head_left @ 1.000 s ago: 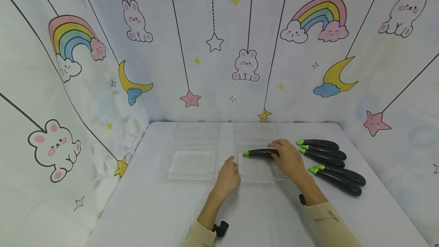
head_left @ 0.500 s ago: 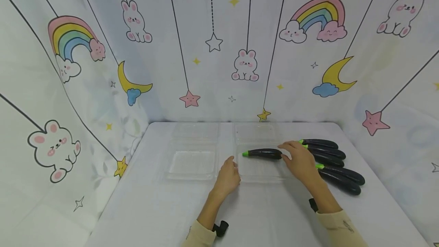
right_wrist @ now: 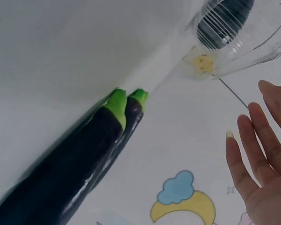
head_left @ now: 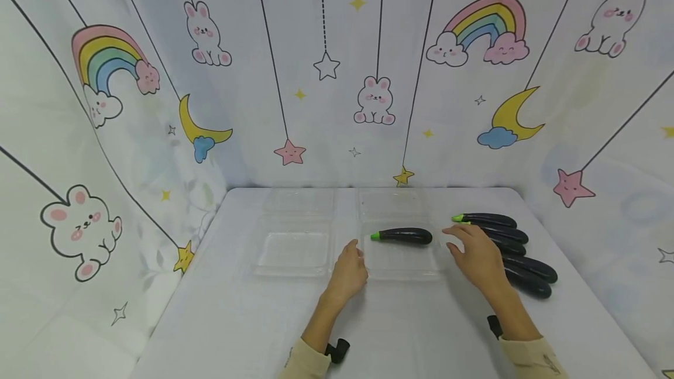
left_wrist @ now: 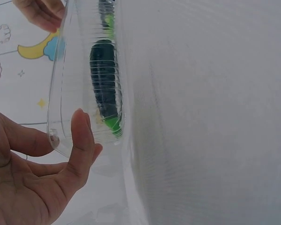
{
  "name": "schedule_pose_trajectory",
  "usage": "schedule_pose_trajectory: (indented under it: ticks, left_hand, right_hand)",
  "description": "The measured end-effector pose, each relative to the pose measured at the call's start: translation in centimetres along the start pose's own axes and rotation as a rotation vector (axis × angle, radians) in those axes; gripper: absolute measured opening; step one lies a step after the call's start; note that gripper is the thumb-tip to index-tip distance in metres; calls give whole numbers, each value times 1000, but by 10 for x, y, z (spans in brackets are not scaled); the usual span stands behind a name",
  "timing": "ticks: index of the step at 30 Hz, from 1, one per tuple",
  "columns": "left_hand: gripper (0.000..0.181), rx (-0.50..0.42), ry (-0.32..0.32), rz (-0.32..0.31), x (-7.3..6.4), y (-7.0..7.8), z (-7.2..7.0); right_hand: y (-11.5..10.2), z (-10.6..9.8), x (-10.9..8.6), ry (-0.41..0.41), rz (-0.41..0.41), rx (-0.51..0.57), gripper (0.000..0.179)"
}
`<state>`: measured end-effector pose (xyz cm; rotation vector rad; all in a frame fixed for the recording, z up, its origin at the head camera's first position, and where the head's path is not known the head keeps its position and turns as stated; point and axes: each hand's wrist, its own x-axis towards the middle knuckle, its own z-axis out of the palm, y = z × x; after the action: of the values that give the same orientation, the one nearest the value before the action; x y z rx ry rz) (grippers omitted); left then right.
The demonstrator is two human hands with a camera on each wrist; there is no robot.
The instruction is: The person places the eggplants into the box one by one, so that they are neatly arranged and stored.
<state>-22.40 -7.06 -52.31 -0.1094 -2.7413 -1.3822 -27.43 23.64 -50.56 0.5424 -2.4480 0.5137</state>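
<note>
1. One eggplant [head_left: 402,236] lies in the right box [head_left: 402,275], on its side, green stem toward the left, within the front half
2. Five loose eggplants [head_left: 532,266] lie on the worktop [head_left: 263,332] to the right of that box, close together, some partly behind the right hand [head_left: 478,253]
3. Left box [head_left: 295,274]: no eggplant shows in it; both boxes clear, opened out, a second panel behind each front half, probably the lid
4. Left hand [head_left: 347,274] at the right box's left side, thumb and finger closed in a pinch on its rim, best seen from the left wrist; likely steadying it
5. Right hand wide, fingers parted, holding nothing; hangs between the right box and the loose eggplants, apart from the boxed one
6. Progress, as judged: one eggplant placed and let go, so loading looks barely begun; one in, five out
7. Left over, by the same reading: the five outside, the left box unused, neither lid shut; how they would be shared between boxes, cannot tell
</note>
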Motion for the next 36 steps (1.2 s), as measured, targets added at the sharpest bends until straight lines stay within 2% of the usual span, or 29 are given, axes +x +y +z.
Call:
schedule_pose_trajectory:
  ticks: [5, 17, 28, 36]
  left_hand:
    - [51, -1, -2, 6, -1, 0, -1]
    - [50, 12, 8, 7, 0, 0, 0]
    - [49, 12, -3, 11, 0, -1, 1]
    - [49, 13, -1, 18, 0, 0, 0]
  right_hand:
    - [3, -6, -7, -20, 39, -24, 37]
    - [12, -19, -17, 4, 81, -56, 36]
    - [25, -24, -29, -67, 223, -66, 30]
    - [35, -29, -37, -72, 274, -79, 31]
